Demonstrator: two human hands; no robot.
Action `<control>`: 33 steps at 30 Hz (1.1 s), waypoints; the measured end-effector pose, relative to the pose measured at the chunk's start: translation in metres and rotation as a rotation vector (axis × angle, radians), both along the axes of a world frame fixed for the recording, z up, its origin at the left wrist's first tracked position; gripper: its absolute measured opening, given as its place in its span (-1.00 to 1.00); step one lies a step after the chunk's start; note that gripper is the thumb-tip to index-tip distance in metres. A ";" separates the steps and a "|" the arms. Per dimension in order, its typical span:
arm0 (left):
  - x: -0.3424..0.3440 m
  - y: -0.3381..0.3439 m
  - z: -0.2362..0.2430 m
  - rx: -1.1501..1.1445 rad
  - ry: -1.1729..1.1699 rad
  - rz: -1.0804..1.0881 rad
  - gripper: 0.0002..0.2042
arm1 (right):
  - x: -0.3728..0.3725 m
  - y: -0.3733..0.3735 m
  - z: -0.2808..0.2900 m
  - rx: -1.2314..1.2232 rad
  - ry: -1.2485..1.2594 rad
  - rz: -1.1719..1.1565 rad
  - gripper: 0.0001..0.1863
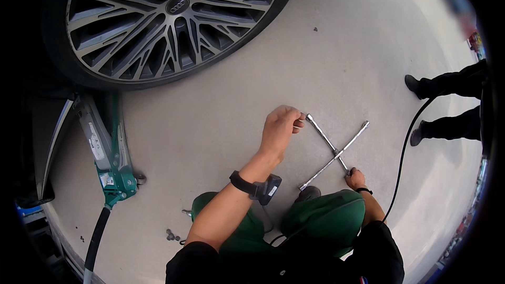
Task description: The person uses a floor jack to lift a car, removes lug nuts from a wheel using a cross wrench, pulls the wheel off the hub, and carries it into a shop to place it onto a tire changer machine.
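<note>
1. The cross-shaped wrench (337,153), silver with four socket ends, is in front of the person's knees, slanted across the view. Whether it touches the floor or is held just above it, I cannot tell.
2. The right hand (357,179) has its fingers wrapped around the wrench's lower right end. If that grip loosened, the long arms could probably swing round and drop.
3. The left hand (280,129) has its fingers curled right beside the upper left end. Whether they touch the metal or pinch something small, I cannot tell. A spinning or slipping wrench could knock these knuckles.
4. The lower left end is close to the person's shoe (309,193); a dropped wrench might land on the toes.
5. Bulky wrist gear (267,189) is strapped to the left forearm and could catch on a wrench arm if the two crossed.
6. A black cable (403,152) curves down the right side toward the person's right arm; a wide swing could snag it, as could a step by the other person (452,85).
7. Small dark pieces (171,235) lie on the floor at lower left, where a shifting foot could scatter them.
8. Farther off are the car wheel (178,5) and the green floor jack (120,183); bumping its handle (97,236) could disturb the jack.
</note>
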State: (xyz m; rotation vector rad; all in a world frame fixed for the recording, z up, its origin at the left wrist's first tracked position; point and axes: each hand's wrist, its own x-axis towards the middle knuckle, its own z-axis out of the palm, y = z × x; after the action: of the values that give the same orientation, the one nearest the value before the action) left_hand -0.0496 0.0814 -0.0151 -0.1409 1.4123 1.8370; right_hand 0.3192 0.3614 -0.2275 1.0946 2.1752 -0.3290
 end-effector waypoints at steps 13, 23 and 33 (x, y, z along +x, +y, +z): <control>0.023 -0.011 0.037 0.316 -0.050 0.060 -0.77 | -0.153 -0.078 0.158 -0.346 0.527 -0.235 -0.44; -0.010 -0.054 0.006 0.117 -0.269 0.470 -0.78 | -0.272 -0.158 0.300 -0.757 0.518 -0.125 -0.46; -0.024 -0.063 0.043 0.667 0.001 0.251 -0.61 | -0.328 -0.219 0.328 -1.184 0.491 -0.276 -0.52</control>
State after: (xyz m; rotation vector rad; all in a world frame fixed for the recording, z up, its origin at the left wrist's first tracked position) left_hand -0.0736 0.0189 0.0277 0.0261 0.7402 2.4168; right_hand -0.0086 0.1424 0.1001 0.6029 1.6391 -1.8614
